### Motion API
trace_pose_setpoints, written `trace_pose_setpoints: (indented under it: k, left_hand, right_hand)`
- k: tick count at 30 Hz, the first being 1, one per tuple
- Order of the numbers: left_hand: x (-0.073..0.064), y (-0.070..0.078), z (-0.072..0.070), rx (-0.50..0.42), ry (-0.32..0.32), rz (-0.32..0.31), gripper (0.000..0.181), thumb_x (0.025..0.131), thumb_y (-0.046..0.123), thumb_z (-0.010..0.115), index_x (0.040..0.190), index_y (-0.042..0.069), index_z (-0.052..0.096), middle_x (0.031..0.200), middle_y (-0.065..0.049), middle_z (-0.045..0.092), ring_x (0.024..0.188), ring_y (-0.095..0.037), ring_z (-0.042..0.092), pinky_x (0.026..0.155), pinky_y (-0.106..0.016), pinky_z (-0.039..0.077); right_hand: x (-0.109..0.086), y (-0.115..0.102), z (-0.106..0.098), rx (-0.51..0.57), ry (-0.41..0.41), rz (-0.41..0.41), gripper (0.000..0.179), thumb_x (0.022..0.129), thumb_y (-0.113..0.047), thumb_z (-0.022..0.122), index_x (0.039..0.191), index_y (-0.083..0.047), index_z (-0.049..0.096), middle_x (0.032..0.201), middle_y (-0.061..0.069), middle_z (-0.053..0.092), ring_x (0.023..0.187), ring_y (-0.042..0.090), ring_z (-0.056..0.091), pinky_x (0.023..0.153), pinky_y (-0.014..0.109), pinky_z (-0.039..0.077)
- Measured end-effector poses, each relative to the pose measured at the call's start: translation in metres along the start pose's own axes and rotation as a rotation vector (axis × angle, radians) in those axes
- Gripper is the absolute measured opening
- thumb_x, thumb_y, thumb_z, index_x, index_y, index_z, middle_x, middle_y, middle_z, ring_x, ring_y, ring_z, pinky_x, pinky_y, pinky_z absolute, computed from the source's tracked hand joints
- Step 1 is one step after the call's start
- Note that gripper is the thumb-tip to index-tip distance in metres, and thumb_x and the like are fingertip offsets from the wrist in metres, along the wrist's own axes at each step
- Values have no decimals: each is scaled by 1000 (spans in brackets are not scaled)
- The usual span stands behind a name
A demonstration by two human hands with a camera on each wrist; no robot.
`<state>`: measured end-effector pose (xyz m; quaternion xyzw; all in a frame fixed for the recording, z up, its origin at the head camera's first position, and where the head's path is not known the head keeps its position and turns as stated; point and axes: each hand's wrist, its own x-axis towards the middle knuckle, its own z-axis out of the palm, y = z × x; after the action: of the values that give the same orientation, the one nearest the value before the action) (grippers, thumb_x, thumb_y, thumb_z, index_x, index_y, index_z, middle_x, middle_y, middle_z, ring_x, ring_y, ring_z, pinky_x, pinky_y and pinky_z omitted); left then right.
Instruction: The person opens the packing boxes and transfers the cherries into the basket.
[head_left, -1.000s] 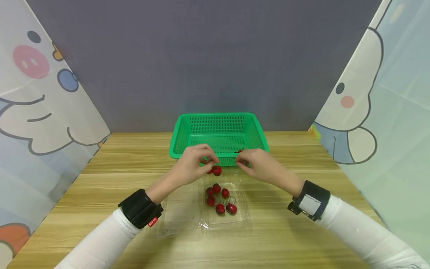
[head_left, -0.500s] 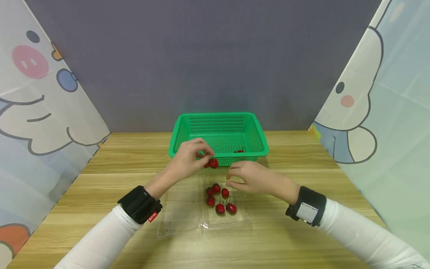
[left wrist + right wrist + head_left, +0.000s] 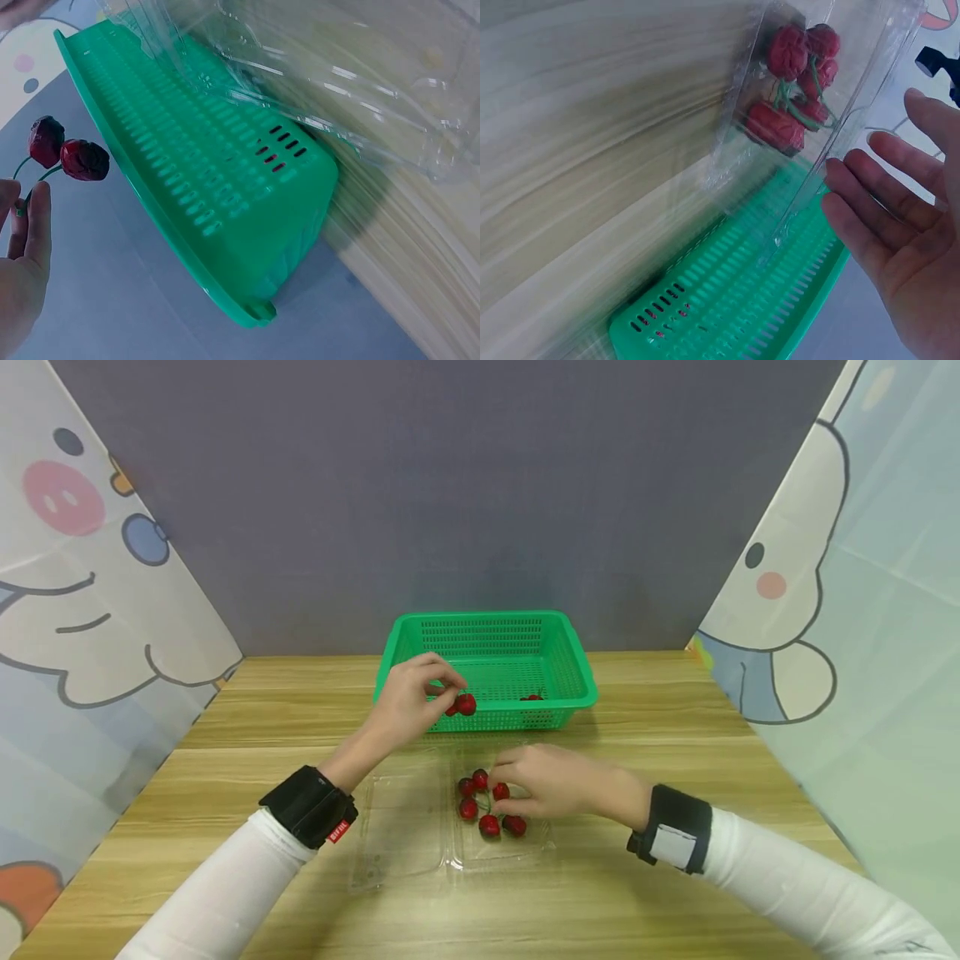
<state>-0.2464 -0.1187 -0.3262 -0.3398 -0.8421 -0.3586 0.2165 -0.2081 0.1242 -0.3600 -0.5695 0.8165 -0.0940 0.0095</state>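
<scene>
My left hand [image 3: 411, 700] pinches the green stems of a pair of dark red cherries [image 3: 85, 160] between thumb and fingertips. In the head view the pair hangs at the near rim of a green slotted plastic basket [image 3: 570, 647]. My right hand [image 3: 558, 781] is over the right side of a clear plastic clamshell box [image 3: 502, 862]. Several red cherries [image 3: 489, 826] with stems lie in that box. From the right wrist view, the fingers [image 3: 855, 221] are spread and loosely bent beside the box wall, with nothing between them.
The clamshell's lid [image 3: 401, 827] lies folded open to the left on the wood-grain table [image 3: 300, 710]. Inside the basket, a few cherries [image 3: 532, 697] sit near its front right. A grey panel [image 3: 480, 485] stands behind, with cartoon-printed sheets [image 3: 885, 610] on both sides.
My left hand has carried the cherry pair forward and left, up to the basket's near rim. My right hand has drawn back from the basket to the clamshell; cherries now show inside the basket.
</scene>
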Motion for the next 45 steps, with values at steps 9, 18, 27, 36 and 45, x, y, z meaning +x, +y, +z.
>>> trace_pose_setpoints:
  k: [9,18,27,36,45]
  left_hand:
    - [4,-8,-4,23,25,-19,15,89,-4,66,90,8,74,93,4,59,88,-13,62,71,-14,50]
    - [5,-21,-6,76,30,-33,15,90,-5,64,93,6,74,94,0,59,87,-16,61,72,-16,50]
    - [7,-31,-6,133,8,-24,16,90,-8,63,92,4,73,93,-3,59,86,-17,60,72,-17,49]
    - [8,-36,-5,157,-29,-61,17,91,-7,62,93,5,73,94,-3,58,88,-19,60,74,-20,50]
    - [6,-41,-2,178,-50,-91,18,89,-8,62,92,5,73,93,-3,59,85,-19,60,72,-22,50]
  right_hand:
    - [5,-3,5,-25,-67,-18,18,97,-30,64,99,-13,67,88,-6,59,73,2,54,64,8,37]
    - [8,-8,10,3,-70,-47,5,92,-17,71,95,-14,69,87,-12,59,75,0,59,65,3,36]
    - [8,-8,13,14,-74,-21,8,90,-9,73,87,-15,68,80,-13,56,68,-5,50,61,4,36]
    - [8,-9,18,-27,-106,64,21,89,-4,69,72,-15,64,67,-14,47,60,-2,40,54,8,32]
    - [7,-8,20,-27,-130,112,23,92,-1,65,78,-18,73,77,-14,59,71,-3,56,62,5,39]
